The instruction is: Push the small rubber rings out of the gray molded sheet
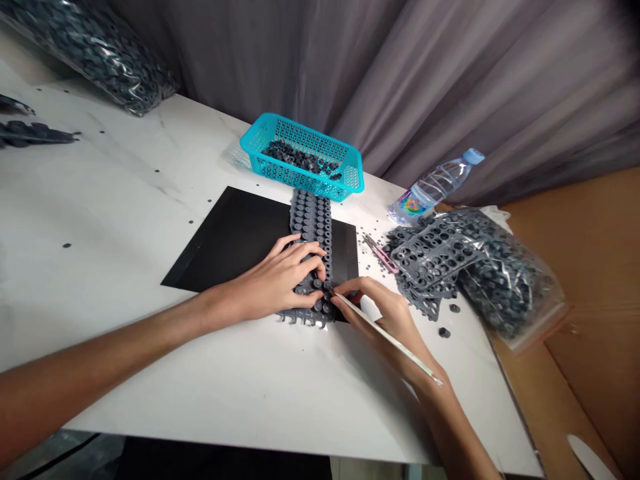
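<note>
A dark grey moulded rubber sheet (311, 217) with rows of round knobs lies across a black mat (235, 233). My left hand (280, 280) rests on the sheet's near part, fingers spread and bent, with the thumb and index finger apart around a few knobs. Pinched in my right hand (377, 310) is a thin white pen-like tool (390, 340). Its tip meets the sheet's right edge, close to my left thumb; the fingers partly hide the contact point.
Behind the sheet stands a turquoise basket (305, 180) holding small dark pieces. To the right are a pink cutter (381, 255), punched rubber sheets (425, 257), a water bottle (435, 187) and a filled plastic bag (510, 287). Another filled bag (100, 57) lies back left.
</note>
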### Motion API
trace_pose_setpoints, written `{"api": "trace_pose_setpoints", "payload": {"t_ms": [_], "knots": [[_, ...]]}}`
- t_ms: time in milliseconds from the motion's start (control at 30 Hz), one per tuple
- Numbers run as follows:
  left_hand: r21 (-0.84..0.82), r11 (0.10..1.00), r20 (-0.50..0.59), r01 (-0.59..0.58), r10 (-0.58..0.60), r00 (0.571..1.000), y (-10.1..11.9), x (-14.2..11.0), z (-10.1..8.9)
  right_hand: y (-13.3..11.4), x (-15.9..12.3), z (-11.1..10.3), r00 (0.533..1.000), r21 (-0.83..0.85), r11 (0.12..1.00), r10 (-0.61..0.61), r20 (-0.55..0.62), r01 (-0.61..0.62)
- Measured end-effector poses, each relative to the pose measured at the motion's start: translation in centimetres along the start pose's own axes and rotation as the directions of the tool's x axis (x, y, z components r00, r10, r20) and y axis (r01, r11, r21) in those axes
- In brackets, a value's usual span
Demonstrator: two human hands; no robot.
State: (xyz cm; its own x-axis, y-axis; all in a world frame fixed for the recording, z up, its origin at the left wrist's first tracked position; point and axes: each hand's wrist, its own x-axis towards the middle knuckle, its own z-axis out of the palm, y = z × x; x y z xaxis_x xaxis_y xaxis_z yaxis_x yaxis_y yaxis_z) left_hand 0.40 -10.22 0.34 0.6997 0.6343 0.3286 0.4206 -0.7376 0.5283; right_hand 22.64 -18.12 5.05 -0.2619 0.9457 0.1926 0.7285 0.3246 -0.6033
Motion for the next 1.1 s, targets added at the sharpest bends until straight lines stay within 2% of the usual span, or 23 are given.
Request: {"api": "trace_pose_setpoints", "payload": {"t_ms": [133,333,700,867,1100], "knots": [[0.043,0.999,0.012,-0.001,0.001,1.000,0.0,0.0,0.1,0.4,0.0,0.1,0.997,-0.020,0.997,-0.075,0.011,0.075],[0.027,1.000,0.016,-0.002,0.001,1.000,-0.1,0.1,0.0,0.7,0.1,0.4,0.995,-0.052,0.993,-0.104,0.007,0.104],[0.018,1.000,-0.005,0.000,0.000,1.000,0.2,0.1,-0.1,1.4,-0.1,1.3,0.992,-0.236,0.965,-0.126,-0.031,0.115],[0.046,0.999,0.000,-0.001,0.001,1.000,0.2,0.1,-0.1,1.6,-0.1,1.8,0.976,-0.342,0.920,-0.215,-0.034,0.191],[0.052,0.999,0.018,-0.009,0.008,1.000,0.1,0.2,0.0,1.3,-0.3,2.6,0.982,-0.447,0.878,-0.189,0.005,0.172]]}}
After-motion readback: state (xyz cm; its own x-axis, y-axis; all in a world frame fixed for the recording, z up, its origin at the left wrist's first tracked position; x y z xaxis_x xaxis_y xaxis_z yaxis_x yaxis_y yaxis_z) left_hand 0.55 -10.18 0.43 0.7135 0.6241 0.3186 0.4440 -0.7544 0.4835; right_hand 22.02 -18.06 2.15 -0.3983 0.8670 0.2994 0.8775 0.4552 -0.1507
